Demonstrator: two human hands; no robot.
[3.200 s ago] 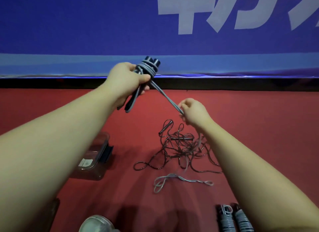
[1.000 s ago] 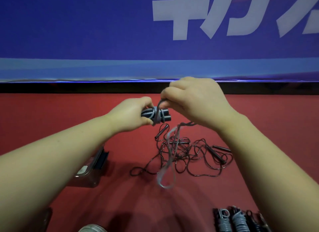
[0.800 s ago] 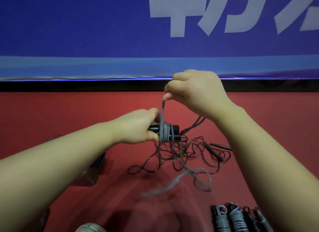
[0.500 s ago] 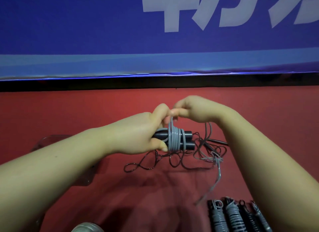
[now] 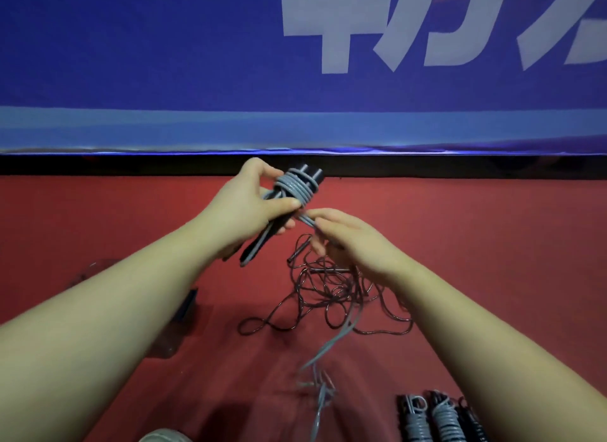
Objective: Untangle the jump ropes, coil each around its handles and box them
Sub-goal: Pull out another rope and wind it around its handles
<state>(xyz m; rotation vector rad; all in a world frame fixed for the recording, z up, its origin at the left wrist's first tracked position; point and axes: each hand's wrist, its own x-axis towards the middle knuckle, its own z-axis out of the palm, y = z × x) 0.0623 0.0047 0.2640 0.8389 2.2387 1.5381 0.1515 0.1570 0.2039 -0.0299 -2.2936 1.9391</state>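
Head view: the left hand (image 5: pixel 249 208) was curled round a pair of black handles (image 5: pixel 310 173), thumb pressed on the windings, holding them tilted above the worktop (image 5: pixel 492 244) with their ends pointing up and away. A grey rope (image 5: pixel 295 188) was wound several turns round the upper part of the handles. Just beside the coil, the right hand (image 5: pixel 348 241) pinched the free run of that rope between thumb and forefinger, the other fingers loosely bent. From the right hand the grey tail dropped toward the near edge, blurred, crossing over a dark rope (image 5: pixel 328 297).

That dark rope lay in a loose tangle on the red worktop under and just beyond the right hand, one thin handle of it showing at the tangle's far side and a long loop trailing to the left.

A clear box (image 5: pixel 170 339) sat to the left, largely hidden by the left forearm; something dark (image 5: pixel 190 305) showed at its right end, but what it held could not be made out. Near the lower right edge, beside the right forearm, coiled ropes (image 5: pixel 427 418) lay side by side, outside the box, grey windings round black handles. A pale round thing (image 5: pixel 161 436) peeked in at the bottom edge. Behind the worktop hung a blue banner (image 5: pixel 164 63) with white lettering.
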